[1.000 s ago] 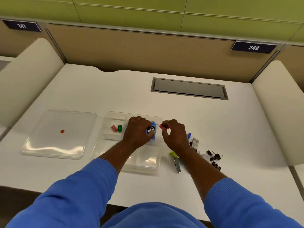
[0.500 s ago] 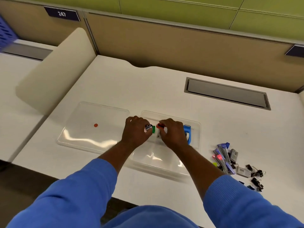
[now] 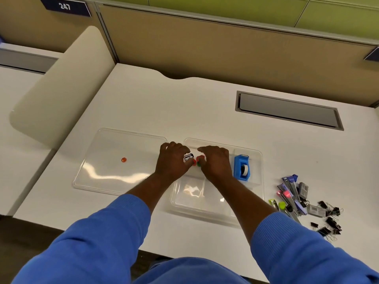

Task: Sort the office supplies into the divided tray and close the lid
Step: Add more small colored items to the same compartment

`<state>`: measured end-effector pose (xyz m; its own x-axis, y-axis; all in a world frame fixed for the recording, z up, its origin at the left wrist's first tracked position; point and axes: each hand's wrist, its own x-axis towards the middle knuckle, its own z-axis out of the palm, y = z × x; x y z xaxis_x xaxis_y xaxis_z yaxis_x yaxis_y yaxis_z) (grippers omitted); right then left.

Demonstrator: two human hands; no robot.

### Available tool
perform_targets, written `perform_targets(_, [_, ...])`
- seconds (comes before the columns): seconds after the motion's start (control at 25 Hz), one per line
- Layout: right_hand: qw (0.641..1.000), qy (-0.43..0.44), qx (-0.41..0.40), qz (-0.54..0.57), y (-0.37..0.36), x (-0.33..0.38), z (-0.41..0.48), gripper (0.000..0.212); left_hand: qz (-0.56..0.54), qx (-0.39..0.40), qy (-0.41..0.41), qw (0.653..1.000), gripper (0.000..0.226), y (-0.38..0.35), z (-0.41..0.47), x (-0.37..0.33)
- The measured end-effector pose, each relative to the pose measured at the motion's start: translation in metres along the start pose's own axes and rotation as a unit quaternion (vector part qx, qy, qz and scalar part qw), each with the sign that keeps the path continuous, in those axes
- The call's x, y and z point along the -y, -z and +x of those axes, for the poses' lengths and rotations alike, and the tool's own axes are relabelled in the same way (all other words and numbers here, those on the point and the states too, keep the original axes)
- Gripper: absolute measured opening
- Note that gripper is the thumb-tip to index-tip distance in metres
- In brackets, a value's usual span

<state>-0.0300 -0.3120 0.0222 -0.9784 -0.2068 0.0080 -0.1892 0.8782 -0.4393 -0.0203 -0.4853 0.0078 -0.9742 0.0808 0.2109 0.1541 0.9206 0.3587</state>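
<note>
Sorting is under way: left hand (image 3: pixel 172 160) pinches a silver sharpener (image 3: pixel 188 156), right hand (image 3: pixel 215 162) pinches a red one (image 3: pixel 200 158), both over the divided tray's (image 3: pixel 257 181) far-left compartment. Next: release them there, then fetch the pile (image 3: pixel 303 201) at right.

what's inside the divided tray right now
A blue tape dispenser sits in the divided tray's right section; small red and green pieces show between both hands. The hands cover anything beneath.

Blue tape dispenser (image 3: pixel 242 168), clear tray (image 3: pixel 215 210) — white desk (image 3: pixel 205 111), blue sleeves (image 3: pixel 297 238).
</note>
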Motion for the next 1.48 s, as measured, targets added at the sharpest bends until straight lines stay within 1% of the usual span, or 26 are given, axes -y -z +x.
perform_targets(0.2, [1.000,-0.021,0.009,-0.001,0.009,-0.010,-0.005,0.037,-0.006,0.013,-0.013,1.000,0.033,-0.001,0.002,-0.006])
perform_targets(0.32, [1.000,-0.028,-0.001,-0.010,0.016,-0.019,-0.012,0.038,-0.013,0.022,-0.029,0.999,0.036,-0.003,0.002,-0.017])
perform_targets(0.44, [0.999,-0.030,-0.025,0.016,0.026,-0.030,-0.021,0.040,-0.015,0.025,-0.049,0.998,0.041,-0.006,0.003,-0.034])
perform_targets(0.56, [0.998,-0.006,-0.054,0.026,0.043,-0.054,-0.035,0.041,-0.011,0.025,-0.077,0.997,0.046,-0.014,0.007,-0.063])
perform_targets(0.72, [0.996,0.004,-0.077,0.041,0.066,-0.092,-0.056,0.034,-0.023,0.021,-0.092,0.995,0.047,-0.032,0.007,-0.108])
perform_targets(0.88, [0.994,-0.010,-0.088,0.057,0.081,-0.142,-0.079,0.031,-0.020,0.061,-0.095,0.993,0.049,-0.046,0.007,-0.167])
perform_targets(1.04, [0.989,-0.036,-0.127,0.062,0.095,-0.193,-0.100,0.034,-0.060,0.047,-0.129,0.989,0.041,-0.063,0.006,-0.218])
perform_targets(1.12, [0.988,-0.054,-0.129,0.062,0.101,-0.218,-0.108,0.034,-0.074,0.045,-0.144,0.986,0.039,-0.076,0.006,-0.241])
perform_targets(1.24, [0.984,-0.097,-0.122,0.084,0.111,-0.253,-0.117,0.031,-0.074,0.082,-0.143,0.984,0.041,-0.096,0.006,-0.270])
perform_targets(1.32, [0.984,-0.110,-0.117,0.080,0.116,-0.272,-0.120,0.030,-0.060,0.117,-0.144,0.981,0.046,-0.110,0.007,-0.283])
perform_targets(1.48, [0.990,-0.111,-0.073,0.038,0.122,-0.297,-0.118,0.032,-0.004,0.189,-0.148,0.971,0.069,-0.131,0.013,-0.297])
